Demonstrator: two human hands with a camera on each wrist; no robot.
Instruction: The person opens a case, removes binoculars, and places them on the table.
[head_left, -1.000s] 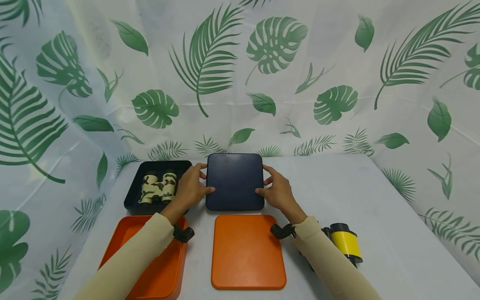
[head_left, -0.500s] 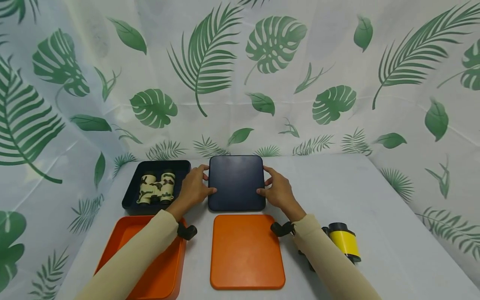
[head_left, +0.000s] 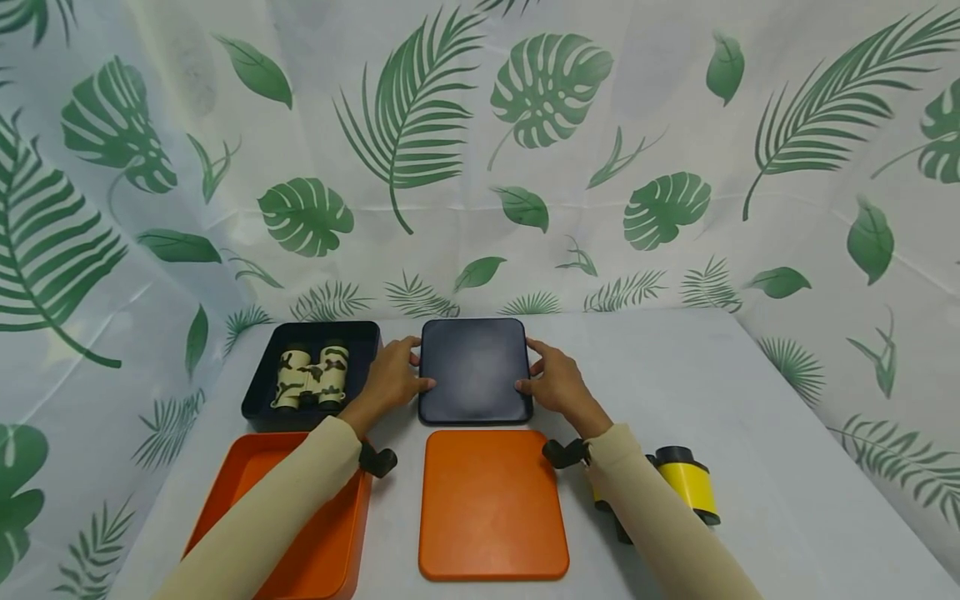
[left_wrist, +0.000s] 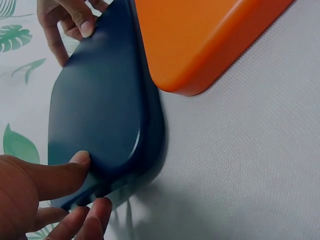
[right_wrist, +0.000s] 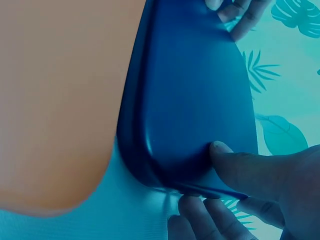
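Both hands hold a dark blue square lid point(head_left: 475, 371) at the back middle of the table. My left hand point(head_left: 390, 375) pinches its left edge, thumb on top and fingers underneath, as the left wrist view shows. On the opposite edge my right hand point(head_left: 558, 379) grips the same way, its thumb point(right_wrist: 235, 162) lying on the flat top in the right wrist view. The lid's near edge is close to an orange square lid point(head_left: 493, 508) that lies flat in front of it. Left of the left hand stands a dark open box point(head_left: 258, 367) with camouflage binoculars point(head_left: 309, 379) in it.
An open orange box point(head_left: 337, 550) stands at the front left, partly under the left sleeve. Yellow and black binoculars point(head_left: 688, 483) lie at the right, partly hidden by the right forearm. A leaf-print curtain point(head_left: 480, 167) hangs along the back and sides.
The dark blue lid's far edge has come down, so it looks flatter. Both hands keep their hold and have lowered slightly with it. The boxes and binoculars stay in place.
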